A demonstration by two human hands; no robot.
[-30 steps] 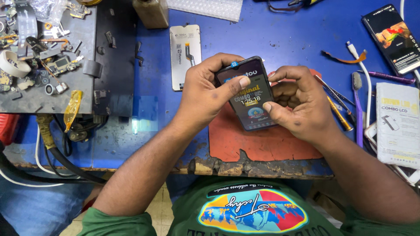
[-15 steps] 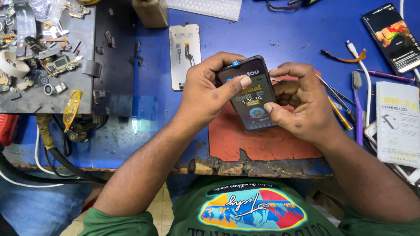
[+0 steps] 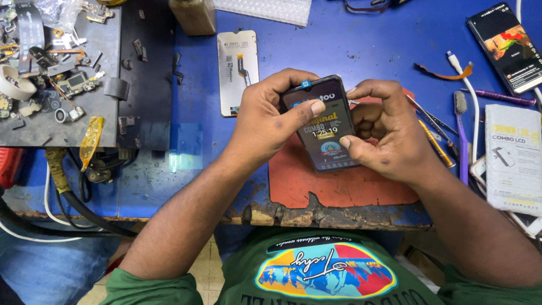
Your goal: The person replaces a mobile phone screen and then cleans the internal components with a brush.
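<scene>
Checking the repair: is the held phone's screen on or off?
On: the phone shows lit graphics between both hands.

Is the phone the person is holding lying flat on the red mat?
No, the phone is lifted above the red mat, gripped by the left hand and the right hand.

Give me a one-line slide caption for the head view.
Both hands, left and right, hold a dark phone above a red mat on a cluttered blue bench.
</scene>
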